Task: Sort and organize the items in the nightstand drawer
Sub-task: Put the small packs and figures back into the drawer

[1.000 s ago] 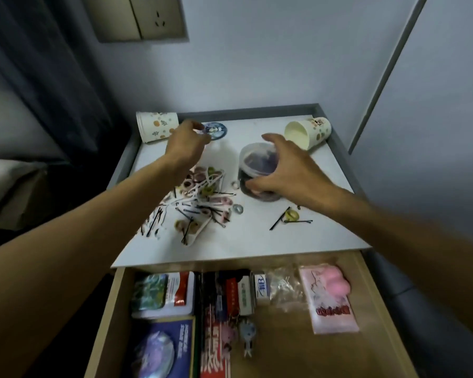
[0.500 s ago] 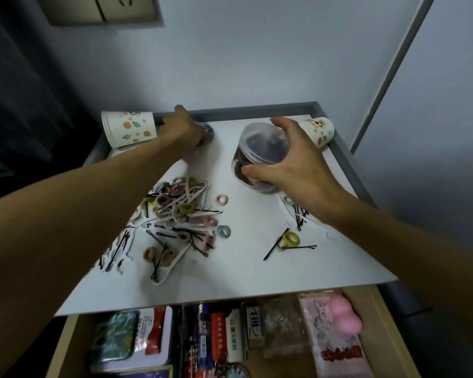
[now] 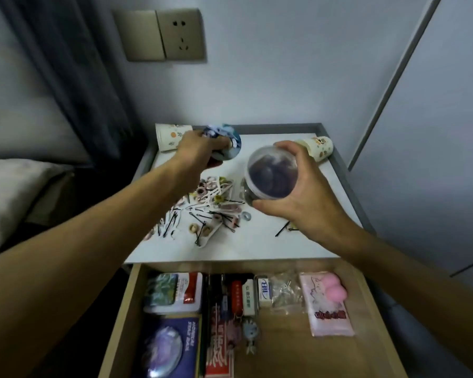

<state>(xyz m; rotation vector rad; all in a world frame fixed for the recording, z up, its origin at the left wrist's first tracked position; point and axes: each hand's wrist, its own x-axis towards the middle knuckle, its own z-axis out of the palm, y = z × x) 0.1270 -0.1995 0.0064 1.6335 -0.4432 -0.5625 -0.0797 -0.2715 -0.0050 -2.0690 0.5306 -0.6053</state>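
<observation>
Clear plastic: the jar, dark contents inside, is gripped by the right hand. The thumb is on the near side, the fingers curl over the far rim, and the mouth is tilted toward the camera. It sits over the right half of the nightstand top; can't tell if its base touches. The left hand pinches a round blue disc, print blurred, at the back left, just beside a paper cup lying on its side. A second paper cup lies on its side at the back right, behind the right hand's fingers.

Between the two forearms a pile of hair ties and bobby pins is spread on the white top. One grey-blue hair tie lies just off the pile. A couple of loose black pins poke out from under the right hand.

Below, the wooden drawer is pulled open:
- left: white tin, dark blue booklet in front of it
- middle: red and white small boxes, a small blue keychain figure
- right of those: clear bag
- far right: pink squishy in a printed pouch

Wall socket above, dark curtain at left.
</observation>
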